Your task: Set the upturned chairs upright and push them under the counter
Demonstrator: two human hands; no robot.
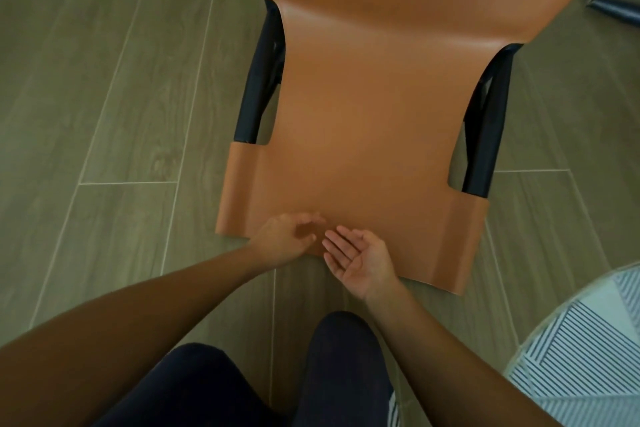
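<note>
Tan leather-covered chair with a black tubular frame (374, 114), lying on the grey-brown wood-plank floor (104, 114), its near edge just ahead of the person's dark-trousered knees (343, 357). Left hand (284, 241), palm down with fingers loosely curved and gripping nothing, is at that edge. Just beside it is the right hand (360, 262), palm up, fingers straight and close together, holding nothing. A blue-and-white striped rug (581, 350) lies at lower right.

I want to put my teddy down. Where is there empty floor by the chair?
The floor left of the chair is bare to the picture's edge. Right of it, a narrower strip lies between chair and striped rug. The left hand and right hand crowd the chair's near edge.
</note>
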